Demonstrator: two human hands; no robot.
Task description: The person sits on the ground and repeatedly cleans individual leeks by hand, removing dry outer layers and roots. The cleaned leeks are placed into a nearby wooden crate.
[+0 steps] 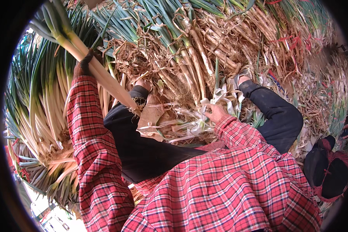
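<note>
My left hand, in a dark glove, is closed around two or so long green onions. Their green tops point up and left, and the rooted white ends hang over my bent leg. My right hand is bare and low among pale, stripped onion skins. Its fingers touch a whitish strip; whether they grip it cannot be made out. Just beyond that hand lie unpeeled green onions with dry brown outer leaves.
Clean white-stalked onions stand stacked at the left. A long heap of dry-skinned onions spans the far side, with red ties at right. My dark-trousered leg is bent at right. A black and red item lies at the lower right.
</note>
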